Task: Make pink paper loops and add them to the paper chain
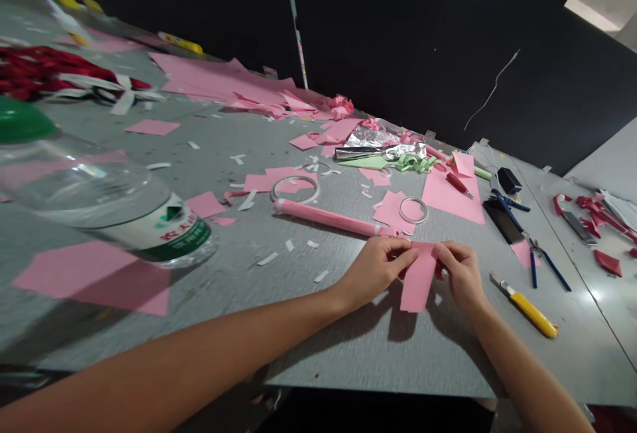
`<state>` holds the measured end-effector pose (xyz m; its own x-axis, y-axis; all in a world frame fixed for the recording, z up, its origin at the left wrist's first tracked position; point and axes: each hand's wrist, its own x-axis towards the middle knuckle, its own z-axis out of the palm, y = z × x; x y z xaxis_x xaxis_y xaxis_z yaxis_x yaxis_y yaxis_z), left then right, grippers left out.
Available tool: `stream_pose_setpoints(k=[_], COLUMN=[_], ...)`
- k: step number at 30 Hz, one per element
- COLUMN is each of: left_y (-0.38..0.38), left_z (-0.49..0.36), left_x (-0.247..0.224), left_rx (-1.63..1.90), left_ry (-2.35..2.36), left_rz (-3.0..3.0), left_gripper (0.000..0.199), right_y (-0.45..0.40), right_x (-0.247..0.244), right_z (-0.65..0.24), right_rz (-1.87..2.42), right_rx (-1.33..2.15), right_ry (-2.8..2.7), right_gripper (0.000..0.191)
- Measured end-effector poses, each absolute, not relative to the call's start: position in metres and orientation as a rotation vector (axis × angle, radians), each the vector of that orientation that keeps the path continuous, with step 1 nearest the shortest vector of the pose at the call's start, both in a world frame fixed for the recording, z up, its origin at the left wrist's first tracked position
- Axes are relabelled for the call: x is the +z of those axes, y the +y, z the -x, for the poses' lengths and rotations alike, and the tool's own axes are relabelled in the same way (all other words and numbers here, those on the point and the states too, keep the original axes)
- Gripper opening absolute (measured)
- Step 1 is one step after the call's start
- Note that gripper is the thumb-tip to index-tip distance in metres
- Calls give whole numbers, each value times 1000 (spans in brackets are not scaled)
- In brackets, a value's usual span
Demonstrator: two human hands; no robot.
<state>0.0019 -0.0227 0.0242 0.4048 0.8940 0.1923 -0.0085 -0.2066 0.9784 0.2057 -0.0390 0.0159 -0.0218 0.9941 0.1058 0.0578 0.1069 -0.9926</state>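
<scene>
The tabletop (pixel 229 154) is grey, the paper strip (pixel 419 280) is plain pink, the cutter handle (pixel 535 314) is yellow, and the bottle cap (pixel 24 120) is green.

Matt pink paper strip (pixel 418 282); clear glossy plastic bottle (pixel 114 194); smooth grey tabletop (pixel 239 307), slight sheen; shiny, crinkled silver foil (pixel 373 136); matt black wall (pixel 398 42).

Some fingertips of both hands (pixel 382 260) (pixel 460 272) hidden behind the pink strip (pixel 419 284) — green cap (pixel 22 120) cut off at left edge.

Likely a craft workspace: pink paper scraps (pixel 204 205) and a yellow cutter (pixel 533 314) on a gray table (pixel 239 353).
</scene>
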Motion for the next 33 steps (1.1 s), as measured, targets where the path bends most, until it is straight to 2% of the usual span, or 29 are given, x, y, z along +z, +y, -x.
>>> stream_pose_setpoints(k=[12, 33], left_y=[-18, -19], left_z=[-3, -1], left_x=[23, 27], left_rx=[1089, 1123], left_ry=[818, 818], left_rz=[-1471, -1431], left_gripper=[31, 35], right_y=[-39, -45], right_x=[12, 27], right_z=[-208, -197], right_rz=[1146, 1207], right_rx=[1232, 1225], right_ry=[-1398, -1461], right_gripper=[45, 49])
